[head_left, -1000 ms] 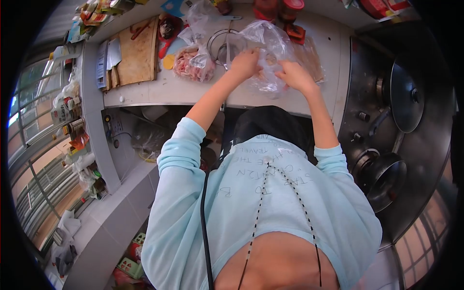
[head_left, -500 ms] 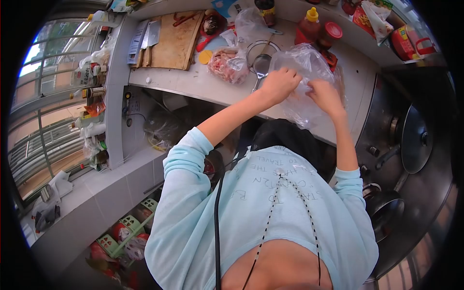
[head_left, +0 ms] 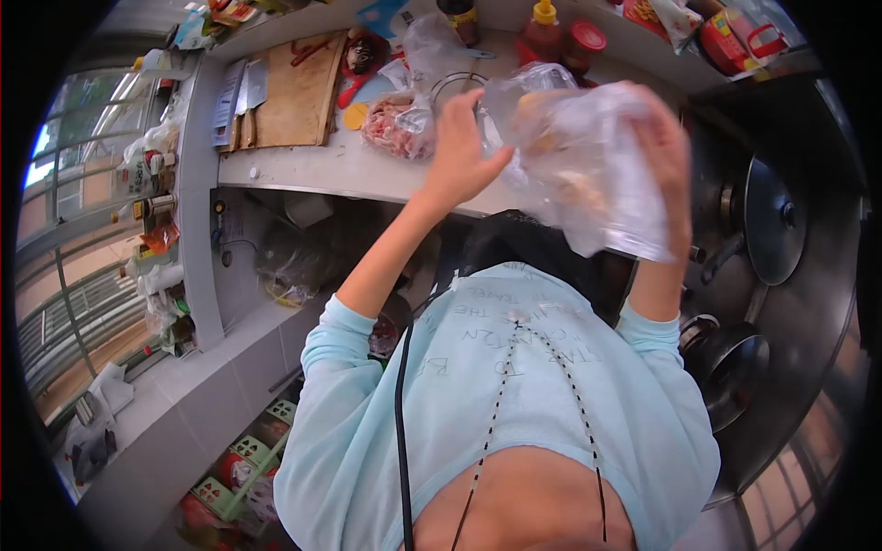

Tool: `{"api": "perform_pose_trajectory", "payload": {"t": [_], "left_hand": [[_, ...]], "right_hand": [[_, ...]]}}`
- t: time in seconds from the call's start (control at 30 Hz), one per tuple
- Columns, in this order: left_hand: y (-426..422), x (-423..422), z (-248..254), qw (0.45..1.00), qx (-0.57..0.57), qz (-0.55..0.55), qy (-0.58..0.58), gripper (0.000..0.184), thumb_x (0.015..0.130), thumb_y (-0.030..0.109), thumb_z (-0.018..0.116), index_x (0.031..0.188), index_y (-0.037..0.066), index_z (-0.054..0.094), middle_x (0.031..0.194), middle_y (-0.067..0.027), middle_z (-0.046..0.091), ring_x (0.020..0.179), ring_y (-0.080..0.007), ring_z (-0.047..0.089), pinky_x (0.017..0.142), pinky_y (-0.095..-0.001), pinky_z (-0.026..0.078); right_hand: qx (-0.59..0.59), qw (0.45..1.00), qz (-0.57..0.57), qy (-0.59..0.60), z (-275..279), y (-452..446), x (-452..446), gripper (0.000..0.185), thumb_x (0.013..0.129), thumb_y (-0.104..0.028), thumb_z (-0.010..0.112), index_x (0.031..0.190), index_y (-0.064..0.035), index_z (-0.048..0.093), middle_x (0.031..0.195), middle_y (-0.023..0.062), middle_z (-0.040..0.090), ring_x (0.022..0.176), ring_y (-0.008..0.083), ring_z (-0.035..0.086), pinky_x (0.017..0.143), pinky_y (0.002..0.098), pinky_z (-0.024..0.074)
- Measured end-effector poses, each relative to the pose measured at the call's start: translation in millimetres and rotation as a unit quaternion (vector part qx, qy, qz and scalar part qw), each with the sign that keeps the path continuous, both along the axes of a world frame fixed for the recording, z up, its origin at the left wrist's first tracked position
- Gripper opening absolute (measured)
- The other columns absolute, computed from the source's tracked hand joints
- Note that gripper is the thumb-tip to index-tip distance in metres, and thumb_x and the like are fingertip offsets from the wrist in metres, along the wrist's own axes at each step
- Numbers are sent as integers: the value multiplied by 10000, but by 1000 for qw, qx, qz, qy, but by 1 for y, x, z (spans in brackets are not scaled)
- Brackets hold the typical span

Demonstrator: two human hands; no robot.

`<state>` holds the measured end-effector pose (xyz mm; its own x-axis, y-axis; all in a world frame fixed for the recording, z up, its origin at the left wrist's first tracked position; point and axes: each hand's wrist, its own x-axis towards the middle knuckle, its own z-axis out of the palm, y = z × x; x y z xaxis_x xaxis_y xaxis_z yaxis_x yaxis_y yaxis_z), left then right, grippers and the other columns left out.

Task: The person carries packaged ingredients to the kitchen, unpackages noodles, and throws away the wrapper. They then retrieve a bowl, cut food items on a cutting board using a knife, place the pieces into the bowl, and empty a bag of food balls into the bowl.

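A clear plastic bag (head_left: 602,174) hangs over the counter's front edge, blurred by motion. Something yellowish-brown shows through it, too smeared to name. My right hand (head_left: 663,151) grips the bag along its right side, with its fingers partly behind the plastic. To the left of the bag is my left hand (head_left: 464,156), empty, thumb and fingers apart. Beyond that hand lies a plastic bag of raw pink meat (head_left: 395,126). A round metal rim (head_left: 457,81) is partly hidden behind my left fingers.
A wooden cutting board (head_left: 299,92) with a cleaver (head_left: 252,87) beside it lies at the counter's left. Sauce bottles (head_left: 540,35) and a red-lidded jar (head_left: 585,44) stand at the back. On the right are a pan lid (head_left: 776,220) and a wok (head_left: 730,376).
The plastic bag has come up off the counter and toward me, in my right hand. My left hand has let go of it, moved left and spread its fingers. The view has shifted slightly.
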<state>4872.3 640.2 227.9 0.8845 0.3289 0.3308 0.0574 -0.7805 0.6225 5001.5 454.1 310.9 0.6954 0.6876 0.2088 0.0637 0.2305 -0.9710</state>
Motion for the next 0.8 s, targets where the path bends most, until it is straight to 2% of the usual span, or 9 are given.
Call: {"api": "perform_pose_trajectory", "payload": {"t": [0.07,0.17,0.4,0.47,0.5,0.53,0.6,0.7,0.8], "left_hand": [[-8,-8,-59,995,-7,-58,82,730,734,278,640,1267,-57,271,1275,-252,318,1172,-408,327,970,-446,298],[-33,-5,-108,981,-28,-114,157,769,770,328,614,1316,-41,217,1330,-268,253,1218,-441,265,1009,-452,266],[-2,-50,-76,964,-42,-192,180,639,779,332,604,1301,63,353,1342,-259,279,1212,-411,315,1002,-429,295],[32,-82,-1,907,-160,-193,337,563,776,317,605,1234,34,440,1294,-206,396,1163,-342,413,965,-389,343],[48,-100,-16,915,-175,-139,335,521,779,309,601,1201,30,477,1214,-162,492,1085,-304,494,919,-364,385],[66,-120,-42,931,-180,-94,304,548,772,307,613,1220,33,453,1183,-164,515,1053,-313,514,908,-364,394],[92,-150,-39,938,-160,21,308,640,755,251,648,1281,17,368,1212,-183,484,1027,-319,533,889,-356,413],[114,-179,-18,942,-213,99,240,828,754,125,667,1370,4,127,1239,-241,450,998,-244,571,840,-321,444],[129,-193,-25,914,-356,64,184,997,757,105,673,1359,9,-116,1283,-315,348,941,-233,584,810,-314,457]], "right_hand": [[123,987,60,82,29,-1,4,316,883,-125,511,1152,40,504,1048,89,586,966,132,551,865,237,417],[183,975,91,89,56,11,-2,310,884,-125,513,1149,34,508,1041,81,587,954,120,552,854,230,418],[91,993,75,25,91,62,-24,296,885,-127,516,1143,19,518,1026,61,590,926,92,552,828,213,420],[15,997,77,6,87,87,-39,293,885,-127,517,1141,15,521,1021,55,591,918,84,552,820,208,421],[-21,996,84,-3,83,101,-50,291,885,-127,517,1140,13,523,1019,52,591,914,80,552,817,205,421],[-46,995,89,-7,77,117,-63,261,888,-142,522,1104,2,542,992,39,589,891,63,536,796,192,414],[-45,967,207,-140,50,152,-66,233,905,-152,490,1062,11,541,885,41,604,826,86,560,695,240,444],[-67,952,232,-189,12,198,-88,185,876,-142,506,980,4,550,826,88,610,759,172,577,653,289,433],[-152,895,226,-353,-10,239,-108,183,833,-76,533,987,24,533,882,133,580,818,256,550,744,302,425]]}}
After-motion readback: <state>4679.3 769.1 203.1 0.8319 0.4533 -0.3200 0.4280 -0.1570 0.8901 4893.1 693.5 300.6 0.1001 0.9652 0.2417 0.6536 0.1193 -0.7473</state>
